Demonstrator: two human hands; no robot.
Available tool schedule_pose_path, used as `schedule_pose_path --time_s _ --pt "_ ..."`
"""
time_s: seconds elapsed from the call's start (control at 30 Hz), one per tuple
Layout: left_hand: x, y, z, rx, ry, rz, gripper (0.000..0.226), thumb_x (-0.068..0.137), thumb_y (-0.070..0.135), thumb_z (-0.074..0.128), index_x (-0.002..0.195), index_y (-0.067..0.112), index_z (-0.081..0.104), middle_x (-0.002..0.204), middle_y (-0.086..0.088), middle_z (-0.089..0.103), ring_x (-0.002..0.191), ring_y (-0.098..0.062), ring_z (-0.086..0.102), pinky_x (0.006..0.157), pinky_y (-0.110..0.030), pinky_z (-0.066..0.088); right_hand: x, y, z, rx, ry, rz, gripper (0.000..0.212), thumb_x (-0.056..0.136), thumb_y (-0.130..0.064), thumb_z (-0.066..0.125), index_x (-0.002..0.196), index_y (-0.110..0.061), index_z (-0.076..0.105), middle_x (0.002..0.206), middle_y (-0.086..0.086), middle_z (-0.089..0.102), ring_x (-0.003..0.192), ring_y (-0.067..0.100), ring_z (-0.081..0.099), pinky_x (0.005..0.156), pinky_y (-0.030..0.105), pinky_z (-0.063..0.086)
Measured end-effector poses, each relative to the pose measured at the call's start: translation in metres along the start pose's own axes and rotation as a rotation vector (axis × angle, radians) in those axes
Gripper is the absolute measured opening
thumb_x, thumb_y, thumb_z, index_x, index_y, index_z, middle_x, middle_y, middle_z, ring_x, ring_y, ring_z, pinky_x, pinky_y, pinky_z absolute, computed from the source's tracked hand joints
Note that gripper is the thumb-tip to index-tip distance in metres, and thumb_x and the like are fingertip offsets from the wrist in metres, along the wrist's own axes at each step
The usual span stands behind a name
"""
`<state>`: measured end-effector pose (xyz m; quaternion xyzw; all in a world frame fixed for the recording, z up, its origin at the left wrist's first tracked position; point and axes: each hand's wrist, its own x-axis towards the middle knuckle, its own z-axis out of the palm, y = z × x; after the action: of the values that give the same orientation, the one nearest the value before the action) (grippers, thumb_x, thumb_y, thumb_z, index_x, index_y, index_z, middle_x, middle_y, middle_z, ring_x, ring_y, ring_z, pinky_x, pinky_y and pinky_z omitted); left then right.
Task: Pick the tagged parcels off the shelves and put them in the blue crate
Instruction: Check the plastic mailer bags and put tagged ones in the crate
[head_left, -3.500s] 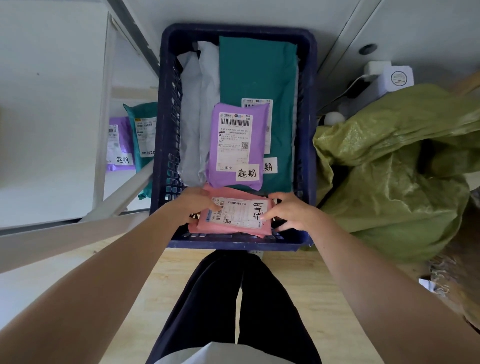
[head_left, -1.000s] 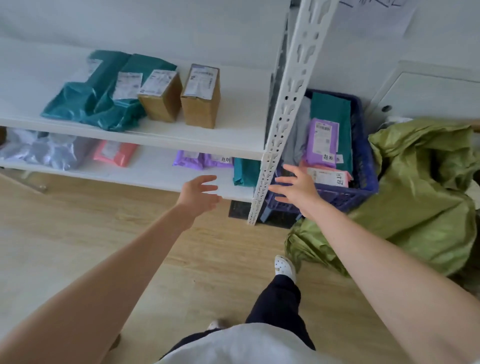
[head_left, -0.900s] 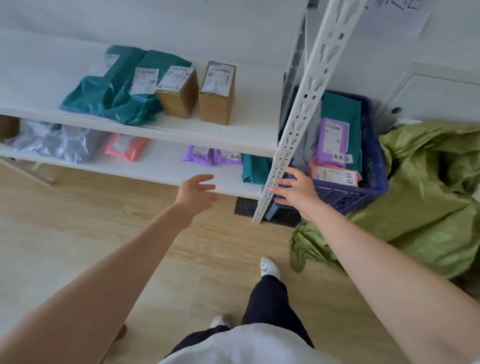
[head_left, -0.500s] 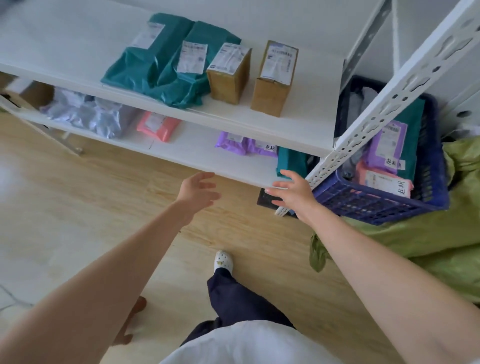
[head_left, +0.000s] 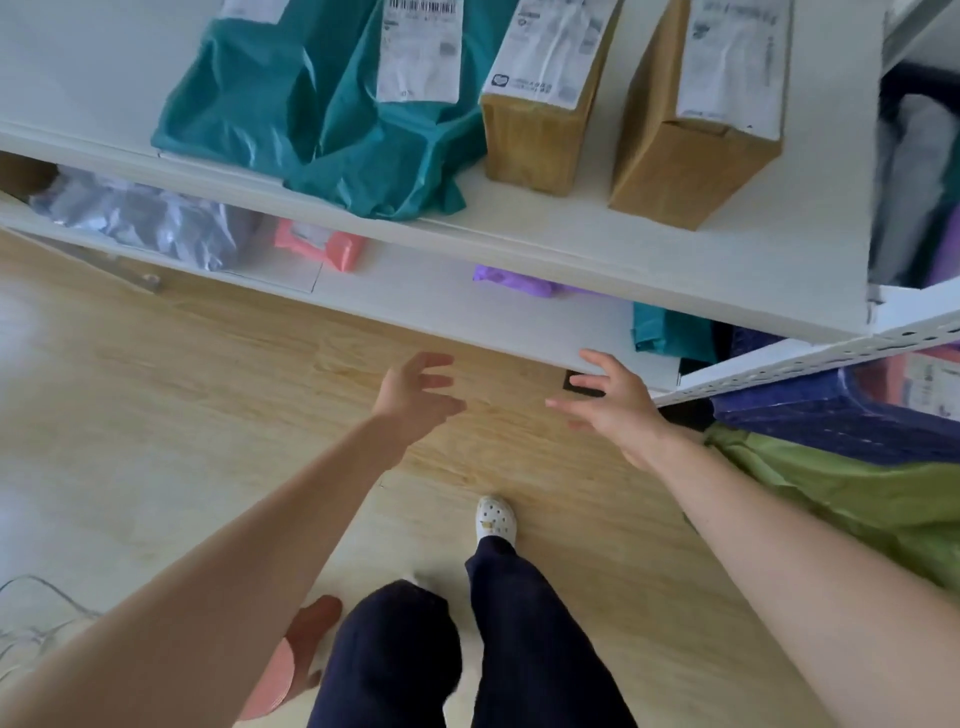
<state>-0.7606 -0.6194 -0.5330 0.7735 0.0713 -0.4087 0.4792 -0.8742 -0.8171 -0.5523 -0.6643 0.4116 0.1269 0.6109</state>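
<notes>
My left hand and my right hand hover open and empty over the wooden floor, just in front of the lower shelf. On that shelf lie a purple parcel, a teal parcel, a pink parcel and silver-grey bags. The upper shelf carries teal mailers and two cardboard boxes with white labels. The blue crate sits at the right edge behind the shelf post, with parcels inside.
A white perforated shelf post slants across the right between the shelves and the crate. A green woven sack lies below the crate. My legs and a white shoe are on the floor beneath.
I let go of the pink parcel in the crate and turned left to the shelves. The view has closed in on the lower shelf, both hands staying open and empty.
</notes>
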Motion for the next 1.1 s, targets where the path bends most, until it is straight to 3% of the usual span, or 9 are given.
schedule_pose_path --time_s 0.3,0.4,0.63,0.8,0.9,1.1 --pt "0.109 -0.013 -0.031 0.046 -0.129 -0.015 0.047 0.078 -0.009 0.068 0.116 0.017 0.058 0.121 -0.015 0.06 0.108 -0.035 0.062 0.094 -0.044 0.05 0.09 0.019 0.043 0.149 0.152 0.032 0.085 0.069 -0.012 0.085 0.14 -0.027 0.041 0.126 0.008 0.054 0.109 0.018 0.059 0.089 0.042 0.055" --pt "0.144 -0.011 -0.037 0.073 -0.152 0.041 0.047 0.08 -0.008 0.067 0.12 0.015 0.057 0.123 -0.019 0.058 0.102 -0.035 0.061 0.093 -0.043 0.048 0.117 0.023 0.053 0.227 0.192 0.014 0.083 0.069 -0.01 0.084 0.139 -0.026 0.042 0.126 0.01 0.053 0.109 0.023 0.061 0.083 0.038 0.057" --pt "0.221 -0.007 -0.024 0.173 -0.183 0.17 0.057 0.072 0.005 0.08 0.122 0.021 0.058 0.119 -0.014 0.06 0.109 -0.027 0.062 0.092 -0.041 0.053 0.173 0.028 0.059 0.304 0.227 -0.083 0.08 0.071 -0.007 0.082 0.139 -0.023 0.043 0.127 0.009 0.052 0.111 0.021 0.059 0.081 0.034 0.057" --pt "0.29 -0.001 0.002 0.176 -0.206 0.28 0.056 0.08 0.008 0.073 0.131 0.019 0.051 0.126 -0.017 0.056 0.112 -0.033 0.06 0.096 -0.041 0.05 0.24 0.032 0.043 0.275 0.279 -0.214 0.079 0.071 -0.01 0.083 0.139 -0.022 0.044 0.127 0.011 0.052 0.114 0.019 0.057 0.083 0.038 0.056" --pt "0.326 0.002 0.013 0.213 -0.157 0.347 0.066 0.073 0.018 0.082 0.131 0.024 0.052 0.121 -0.01 0.057 0.109 -0.025 0.062 0.086 -0.033 0.053 0.276 0.033 0.034 0.22 0.338 -0.291 0.078 0.07 -0.012 0.084 0.138 -0.021 0.046 0.126 0.012 0.054 0.115 0.02 0.057 0.086 0.04 0.056" --pt "0.375 0.013 0.03 0.212 -0.128 0.45 0.062 0.074 0.023 0.081 0.129 0.025 0.052 0.12 -0.011 0.061 0.112 -0.02 0.059 0.072 -0.028 0.051 0.326 0.031 0.02 0.214 0.353 -0.357 0.075 0.071 -0.011 0.082 0.137 -0.023 0.047 0.129 0.009 0.055 0.113 0.022 0.059 0.086 0.041 0.055"
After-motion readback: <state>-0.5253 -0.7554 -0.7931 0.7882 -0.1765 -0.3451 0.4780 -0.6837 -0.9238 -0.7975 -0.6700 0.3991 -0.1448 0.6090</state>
